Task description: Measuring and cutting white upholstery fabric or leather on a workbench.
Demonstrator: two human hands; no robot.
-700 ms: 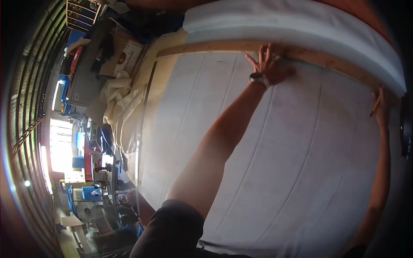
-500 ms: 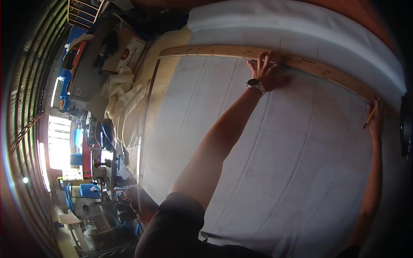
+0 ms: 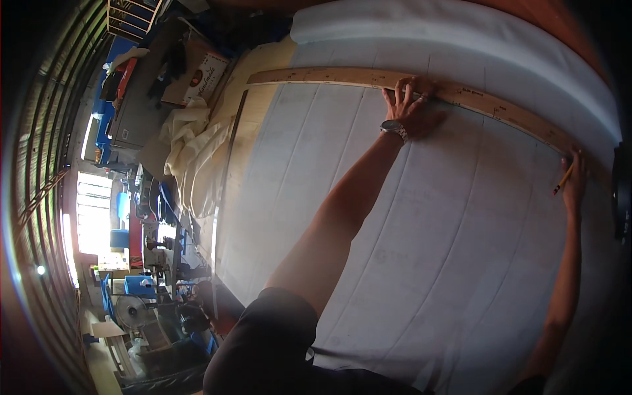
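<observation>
"Head view: what lies between our hands and the fabric roll point(image 3: 461, 29)?"

"We see a long wooden ruler point(image 3: 322, 76), flat on the white sheet point(image 3: 434, 230) just our side of that roll, its long axis running left to right, roughly along it, bowed by the lens."

"How do our hands stand?"

"Well apart, both our side of the roll. Our left hand point(image 3: 408, 112) spreads its fingers over the ruler's middle stretch; our right hand point(image 3: 575, 181) grips a pencil point(image 3: 563, 179), fingertips up at the ruler's right-hand part. Whether those press on the wood, we cannot tell."

"Which is nearer?"

"We'd judge the left, since the ruler passes under its fingers. The pencil slants beside the ruler's near edge, its lower end pointing away from the roll."
</observation>
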